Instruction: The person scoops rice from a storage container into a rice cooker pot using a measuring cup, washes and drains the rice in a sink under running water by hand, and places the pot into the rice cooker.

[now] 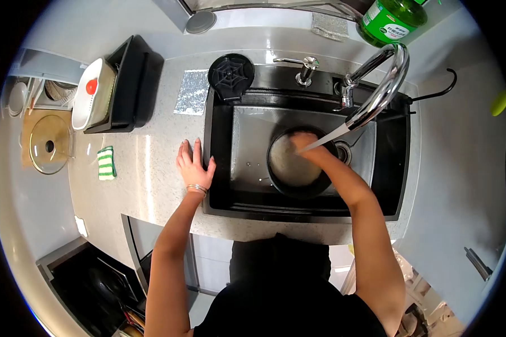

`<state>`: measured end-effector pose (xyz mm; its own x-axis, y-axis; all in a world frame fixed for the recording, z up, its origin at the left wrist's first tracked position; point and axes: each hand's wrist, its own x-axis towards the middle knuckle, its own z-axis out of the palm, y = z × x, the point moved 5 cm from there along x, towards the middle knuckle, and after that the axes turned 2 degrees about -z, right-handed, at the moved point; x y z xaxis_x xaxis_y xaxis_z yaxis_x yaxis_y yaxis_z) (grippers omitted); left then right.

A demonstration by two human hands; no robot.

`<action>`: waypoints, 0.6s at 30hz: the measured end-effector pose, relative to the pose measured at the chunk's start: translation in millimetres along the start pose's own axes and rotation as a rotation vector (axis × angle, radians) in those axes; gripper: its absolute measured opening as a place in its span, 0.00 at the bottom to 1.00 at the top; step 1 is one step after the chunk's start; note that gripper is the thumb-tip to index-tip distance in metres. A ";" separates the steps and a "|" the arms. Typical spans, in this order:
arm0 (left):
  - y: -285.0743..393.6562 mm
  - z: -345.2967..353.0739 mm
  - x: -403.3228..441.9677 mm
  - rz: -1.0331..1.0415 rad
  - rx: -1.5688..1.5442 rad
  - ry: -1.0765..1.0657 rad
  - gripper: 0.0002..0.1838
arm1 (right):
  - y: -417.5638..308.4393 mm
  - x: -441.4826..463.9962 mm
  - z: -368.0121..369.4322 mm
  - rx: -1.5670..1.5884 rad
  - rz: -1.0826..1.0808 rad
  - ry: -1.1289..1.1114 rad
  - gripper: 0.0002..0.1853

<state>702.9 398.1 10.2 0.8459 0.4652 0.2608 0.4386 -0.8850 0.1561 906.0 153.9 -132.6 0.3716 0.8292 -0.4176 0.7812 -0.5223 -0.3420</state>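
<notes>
My left hand (195, 167) rests flat on the counter beside the sink's left edge, fingers apart and holding nothing. A dark round pot (305, 192) stands in the black-rimmed sink (247, 208), with cloudy, whitish water (291, 164) inside it. My right hand (305, 143) reaches into the far side of this pot. Its fingers are hidden in the cloudy water, so I cannot see whether they grip anything. From the chrome faucet (376, 95) a stream of water (326, 139) runs down across my right hand into the pot.
A drain (343, 153) shows right of the pot. Left on the counter are a striped sponge (106, 163), a silvery mat (191, 92) and a white basket (90, 92) in a black bin (130, 84). Behind the faucet stands a green bottle (391, 22); a glass lid (49, 146) lies far left.
</notes>
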 end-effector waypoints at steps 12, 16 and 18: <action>1.6 -1.0 1.4 0.002 0.018 -0.013 0.33 | -70.2 8.0 67.5 -0.031 -0.048 -0.008 0.14; 0.5 0.3 1.2 -0.006 0.018 -0.022 0.34 | -8.7 12.4 44.3 -0.257 0.058 -0.016 0.14; 0.0 1.7 0.9 0.000 0.017 -0.016 0.34 | 14.3 -17.3 49.5 -0.278 0.238 0.040 0.16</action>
<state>704.2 398.5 8.9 0.8506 0.4647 0.2460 0.4434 -0.8854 0.1394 885.8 122.2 -172.0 0.5748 0.7007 -0.4226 0.7746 -0.6325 0.0049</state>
